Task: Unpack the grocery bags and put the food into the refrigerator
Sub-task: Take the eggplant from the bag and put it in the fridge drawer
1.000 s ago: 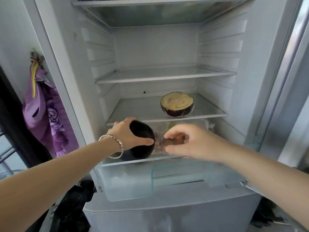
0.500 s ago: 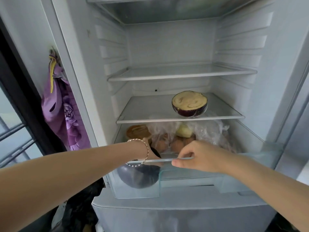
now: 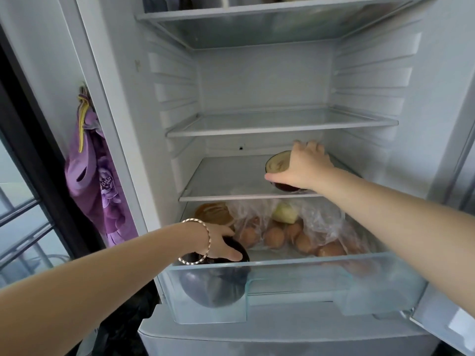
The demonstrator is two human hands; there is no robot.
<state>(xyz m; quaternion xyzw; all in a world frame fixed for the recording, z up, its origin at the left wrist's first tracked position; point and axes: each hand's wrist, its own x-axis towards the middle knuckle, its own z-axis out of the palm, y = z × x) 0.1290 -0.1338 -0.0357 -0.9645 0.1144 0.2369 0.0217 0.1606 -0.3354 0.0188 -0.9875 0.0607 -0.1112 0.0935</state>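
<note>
The refrigerator stands open with its clear crisper drawer (image 3: 334, 283) pulled out. My left hand (image 3: 221, 242) grips a round dark eggplant (image 3: 213, 286) that sits in the drawer's left front corner. My right hand (image 3: 305, 165) reaches onto the lower glass shelf (image 3: 221, 181) and curls round a cut half eggplant (image 3: 276, 164), thumb under its near edge. In the drawer lie a clear plastic bag of brown eggs (image 3: 277, 236), a pale green vegetable (image 3: 284, 213) and a brown bun (image 3: 213, 213).
A bare glass shelf (image 3: 280, 123) sits above the lower one, with another shelf (image 3: 257, 16) higher up. A purple cloth bag (image 3: 95, 181) hangs on the wall to the left. Something dark (image 3: 128, 319) lies on the floor below it.
My right hand left the drawer's front edge and rose to the lower shelf, closing on the half eggplant. My left hand lowered the whole eggplant into the drawer and stays on it.
</note>
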